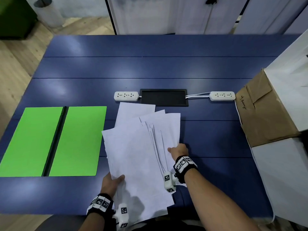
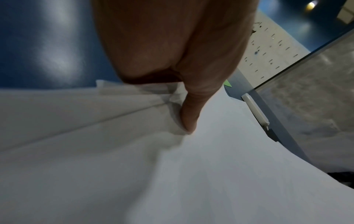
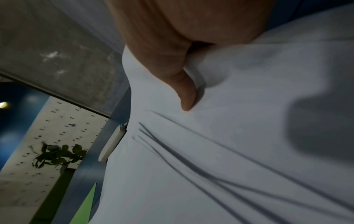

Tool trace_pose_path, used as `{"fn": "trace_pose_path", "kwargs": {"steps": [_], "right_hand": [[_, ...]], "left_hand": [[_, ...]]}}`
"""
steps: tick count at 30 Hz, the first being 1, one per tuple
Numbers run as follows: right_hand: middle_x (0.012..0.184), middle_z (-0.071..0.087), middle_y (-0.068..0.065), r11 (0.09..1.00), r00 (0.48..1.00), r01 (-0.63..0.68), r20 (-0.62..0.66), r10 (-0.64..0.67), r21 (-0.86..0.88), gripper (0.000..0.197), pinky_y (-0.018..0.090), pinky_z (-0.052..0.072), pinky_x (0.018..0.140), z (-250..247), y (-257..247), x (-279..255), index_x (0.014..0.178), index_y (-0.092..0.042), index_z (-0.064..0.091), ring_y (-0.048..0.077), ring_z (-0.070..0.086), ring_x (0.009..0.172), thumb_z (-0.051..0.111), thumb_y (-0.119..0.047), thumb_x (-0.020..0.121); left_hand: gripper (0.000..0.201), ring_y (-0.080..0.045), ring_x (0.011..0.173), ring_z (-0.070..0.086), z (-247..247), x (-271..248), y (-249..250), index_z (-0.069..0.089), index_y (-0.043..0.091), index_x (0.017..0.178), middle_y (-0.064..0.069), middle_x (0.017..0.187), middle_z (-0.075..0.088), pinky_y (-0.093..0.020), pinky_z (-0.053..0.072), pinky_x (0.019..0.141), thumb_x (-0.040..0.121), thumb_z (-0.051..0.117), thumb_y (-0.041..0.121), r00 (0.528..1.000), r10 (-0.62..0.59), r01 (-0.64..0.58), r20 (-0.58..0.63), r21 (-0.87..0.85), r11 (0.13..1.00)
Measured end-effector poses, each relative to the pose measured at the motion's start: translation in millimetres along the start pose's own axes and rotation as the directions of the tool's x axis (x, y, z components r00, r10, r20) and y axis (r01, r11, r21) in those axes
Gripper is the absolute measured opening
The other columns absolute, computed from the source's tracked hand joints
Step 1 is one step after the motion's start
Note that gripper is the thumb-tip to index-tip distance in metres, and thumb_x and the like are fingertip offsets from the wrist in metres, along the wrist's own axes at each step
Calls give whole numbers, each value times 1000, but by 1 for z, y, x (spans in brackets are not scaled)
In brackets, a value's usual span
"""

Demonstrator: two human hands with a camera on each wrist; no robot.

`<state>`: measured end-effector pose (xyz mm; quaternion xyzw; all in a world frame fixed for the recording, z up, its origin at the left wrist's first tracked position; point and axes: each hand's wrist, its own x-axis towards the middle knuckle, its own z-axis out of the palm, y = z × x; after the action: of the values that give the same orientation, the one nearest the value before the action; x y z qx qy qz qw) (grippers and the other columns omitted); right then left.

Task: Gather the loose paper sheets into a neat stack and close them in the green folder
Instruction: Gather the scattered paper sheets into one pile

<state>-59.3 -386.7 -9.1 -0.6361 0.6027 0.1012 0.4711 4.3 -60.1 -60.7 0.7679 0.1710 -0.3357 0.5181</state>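
Note:
A fanned bundle of several white paper sheets (image 1: pixel 138 150) is in the middle of the blue table (image 1: pixel 150 67), lifted at its near end. My left hand (image 1: pixel 113 180) pinches the bundle's left edge, thumb on top (image 2: pixel 188 115), fingers hidden beneath. My right hand (image 1: pixel 178 150) pinches the right edge, its thumb (image 3: pixel 185 94) pressed on the sheets (image 3: pixel 210 151). The green folder (image 1: pixel 55 140) lies open and flat to the left, with a dark spine down its middle.
Two white power strips (image 1: pixel 126 96) (image 1: pixel 222 96) flank a black cable hatch (image 1: pixel 164 97) just beyond the sheets. A brown cardboard box (image 1: pixel 263 109) and white boxes (image 1: pixel 283 172) crowd the table's right side.

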Motion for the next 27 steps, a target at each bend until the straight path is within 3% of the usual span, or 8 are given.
{"fn": "trace_pose_path", "kwargs": {"steps": [6, 12, 15, 17, 20, 22, 25, 27], "right_hand": [[108, 74, 16, 969, 958, 226, -158, -239, -97, 31, 39, 58, 83, -65, -10, -4, 111, -6, 70, 36, 70, 100, 76, -17, 82], [97, 76, 15, 865, 810, 473, -303, -501, -167, 30, 26, 43, 72, -155, -25, -44, 108, -2, 72, 28, 68, 85, 79, -11, 80], [92, 76, 10, 857, 836, 508, -294, -463, 93, 27, 35, 55, 80, -187, -27, -56, 102, -3, 75, 25, 70, 85, 83, -7, 76], [85, 76, 0, 807, 843, 533, -234, -484, 254, 23, 32, 56, 79, -199, -29, -65, 97, -9, 75, 23, 72, 84, 84, -5, 76], [85, 79, -1, 705, 851, 480, -81, -519, 522, 23, 26, 60, 71, -183, -31, -72, 92, -10, 75, 14, 75, 79, 83, 1, 74], [96, 79, 7, 675, 859, 384, 24, -511, 630, 33, 33, 61, 80, -147, -26, -63, 99, -5, 75, 20, 75, 86, 86, -3, 68], [111, 75, 18, 729, 877, 162, 241, -415, 664, 74, 44, 57, 94, -71, -12, -41, 111, 4, 72, 33, 72, 103, 99, -23, 48], [110, 75, 19, 815, 910, 52, 308, -276, 577, 67, 46, 56, 95, -28, -3, -29, 107, 5, 73, 37, 71, 107, 99, -18, 49]], "left_hand": [[29, -37, 91, 73, 5, -7, 7, 69, 8, 101, -15, 95, 77, -53, 59, 85, 74, 80, 13, 996, 77, -73, -44, 88, 993], [40, -28, 88, 72, 13, -11, 17, 69, 13, 105, -5, 93, 77, -47, 59, 81, 71, 69, 36, 976, 196, -175, -94, 189, 966], [32, -33, 86, 71, 18, -17, 32, 67, 11, 104, -10, 92, 75, -44, 57, 77, 79, 69, 30, 957, 260, -229, -130, 208, 951], [29, -36, 88, 68, 20, -15, 44, 65, 8, 103, -15, 96, 71, -45, 56, 78, 81, 71, 26, 945, 293, -251, -148, 250, 935], [48, -37, 114, 59, 21, 3, 55, 57, -6, 125, -23, 130, 54, -52, 49, 101, 86, 76, 14, 935, 297, -233, -196, 293, 927], [67, -34, 128, 51, 19, 26, 58, 47, -11, 139, -21, 146, 43, -52, 41, 113, 85, 78, 13, 950, 254, -194, -184, 292, 937], [76, -41, 118, 61, 13, 82, 38, 59, -10, 127, -25, 135, 57, -55, 50, 103, 73, 76, 40, 965, 175, -98, -197, 349, 932], [72, -50, 102, 64, 13, 100, 40, 66, -16, 106, -35, 113, 64, -56, 54, 91, 69, 66, 47, 962, 225, -138, -157, 432, 891]]}}
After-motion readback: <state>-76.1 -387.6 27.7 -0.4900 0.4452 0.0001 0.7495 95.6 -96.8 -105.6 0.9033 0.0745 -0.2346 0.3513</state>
